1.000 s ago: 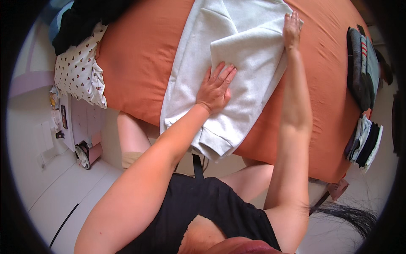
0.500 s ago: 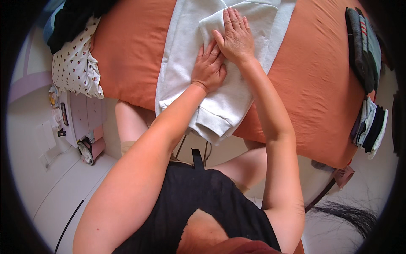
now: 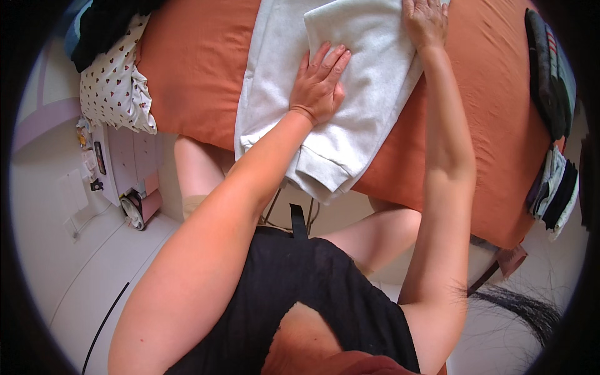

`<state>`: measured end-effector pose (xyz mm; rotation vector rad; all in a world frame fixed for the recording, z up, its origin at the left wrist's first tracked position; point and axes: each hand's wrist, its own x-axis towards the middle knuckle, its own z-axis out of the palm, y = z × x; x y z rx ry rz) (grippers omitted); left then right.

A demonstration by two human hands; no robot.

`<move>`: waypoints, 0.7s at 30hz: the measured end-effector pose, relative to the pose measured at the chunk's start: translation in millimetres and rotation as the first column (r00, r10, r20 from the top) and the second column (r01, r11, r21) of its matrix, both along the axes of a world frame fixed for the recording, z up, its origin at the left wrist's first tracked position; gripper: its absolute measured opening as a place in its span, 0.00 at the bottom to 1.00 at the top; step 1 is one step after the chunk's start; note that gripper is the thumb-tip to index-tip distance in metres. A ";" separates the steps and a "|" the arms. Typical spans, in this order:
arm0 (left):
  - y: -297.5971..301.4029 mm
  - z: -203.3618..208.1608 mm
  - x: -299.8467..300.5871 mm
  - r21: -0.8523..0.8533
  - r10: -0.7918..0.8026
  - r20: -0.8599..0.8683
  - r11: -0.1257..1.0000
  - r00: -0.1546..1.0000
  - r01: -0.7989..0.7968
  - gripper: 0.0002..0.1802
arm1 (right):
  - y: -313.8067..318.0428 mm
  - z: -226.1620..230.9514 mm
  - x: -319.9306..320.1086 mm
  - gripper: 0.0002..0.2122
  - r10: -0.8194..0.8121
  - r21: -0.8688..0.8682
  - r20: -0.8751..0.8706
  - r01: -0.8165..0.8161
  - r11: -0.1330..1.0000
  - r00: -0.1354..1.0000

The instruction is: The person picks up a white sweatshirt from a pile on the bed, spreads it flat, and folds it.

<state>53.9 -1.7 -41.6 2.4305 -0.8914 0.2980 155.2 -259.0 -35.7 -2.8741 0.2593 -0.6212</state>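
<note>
A pale grey fleece garment [image 3: 350, 119] with ribbed cuffs lies spread on the orange bedding [image 3: 194, 81]. Its cuffed end hangs just over the near edge of the bed. My left hand [image 3: 317, 87] rests on the middle of the garment, palm down, fingers stretched toward the far side. At the garment's far right edge is my right hand [image 3: 426, 24], flat with its fingers extended, touching the cloth. A folded flap of the same fabric lies between the two hands. The garment's far end is cut off by the top of the view.
Folded dark clothes [image 3: 550, 75] and a smaller stack of folded clothes [image 3: 553, 190] lie along the right edge. A patterned pillow [image 3: 115, 94] and dark cloth [image 3: 115, 31] sit at the far left, above a lilac drawer unit [image 3: 128, 159].
My right hand has slid from beside the left hand to the garment's far right edge. The flap under it now lies wider and smoother. My left hand has stayed on the cloth.
</note>
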 end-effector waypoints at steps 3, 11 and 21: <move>2.7 -3.9 0.0 -0.001 0.005 0.011 1.000 1.000 -0.005 0.31 | 47.7 5.7 -40.0 0.26 0.117 0.023 0.089 -0.119 0.993 0.989; -0.5 -7.8 -0.3 -0.023 -0.006 0.022 1.000 1.000 0.007 0.29 | 129.1 12.4 -203.1 0.28 0.192 0.231 -0.075 -0.170 0.958 0.979; -1.0 8.8 -1.5 -0.004 -0.030 0.016 1.000 0.999 0.030 0.27 | 157.6 3.6 -272.6 0.25 0.076 0.251 -0.040 -0.063 0.966 0.996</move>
